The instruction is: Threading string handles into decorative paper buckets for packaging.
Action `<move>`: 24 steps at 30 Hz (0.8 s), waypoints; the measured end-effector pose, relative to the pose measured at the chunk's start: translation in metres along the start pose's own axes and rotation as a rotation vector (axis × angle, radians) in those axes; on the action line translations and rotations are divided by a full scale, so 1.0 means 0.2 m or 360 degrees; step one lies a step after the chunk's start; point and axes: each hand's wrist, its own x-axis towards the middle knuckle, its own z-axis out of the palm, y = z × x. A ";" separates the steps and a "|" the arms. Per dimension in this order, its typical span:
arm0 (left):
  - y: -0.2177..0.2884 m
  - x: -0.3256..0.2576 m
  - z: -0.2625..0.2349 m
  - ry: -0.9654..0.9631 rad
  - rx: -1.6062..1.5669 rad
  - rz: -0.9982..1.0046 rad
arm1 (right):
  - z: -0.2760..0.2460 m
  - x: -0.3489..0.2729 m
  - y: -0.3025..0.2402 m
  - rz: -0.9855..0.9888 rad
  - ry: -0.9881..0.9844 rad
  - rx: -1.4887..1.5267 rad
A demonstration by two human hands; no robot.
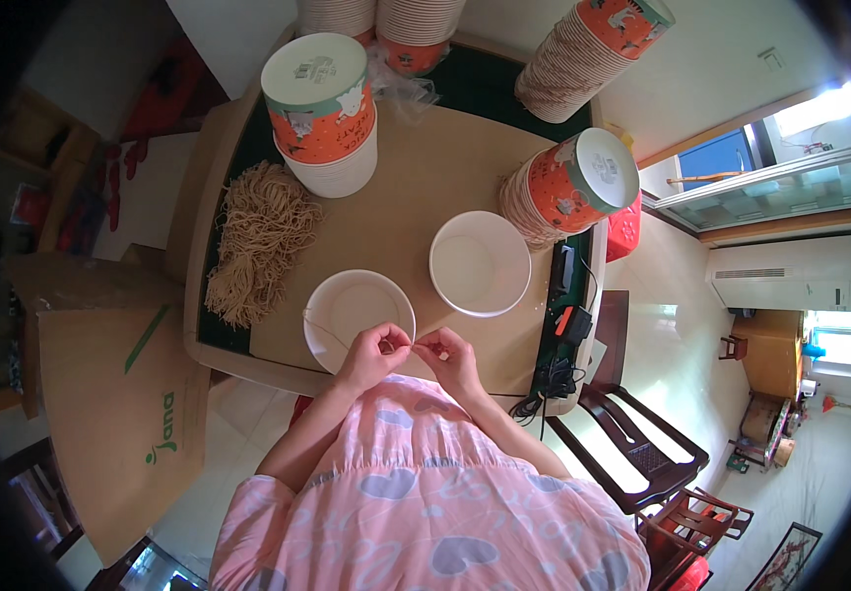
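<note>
My left hand (374, 353) and my right hand (449, 355) meet at the table's near edge, fingertips pinched on a thin tan string (412, 345) stretched between them. The string trails left across a white paper bowl (359, 313) that my left hand partly covers. A second white bowl (480, 262) stands open just beyond my right hand. A heap of tan strings (260, 236) lies at the left of the tabletop.
Stacks of orange-and-white paper bowls: one upright (325, 113) at the back left, one lying on its side (568, 187) at the right, more at the far edge (593, 54). A cardboard box (120, 394) stands left. Black device and cables (558, 335), wooden chair (642, 443) right.
</note>
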 end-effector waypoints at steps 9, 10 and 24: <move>0.00 0.00 -0.01 0.0016 0.0068 0.0029 | 0.00 0.00 -0.06 -0.0069 -0.0004 -0.0119; -0.01 0.00 -0.01 0.0024 0.0092 0.0038 | 0.00 0.00 -0.06 -0.0069 -0.0004 -0.0120; -0.03 0.00 -0.01 0.0198 0.0023 0.0085 | 0.00 0.00 0.02 0.0303 0.0013 0.0335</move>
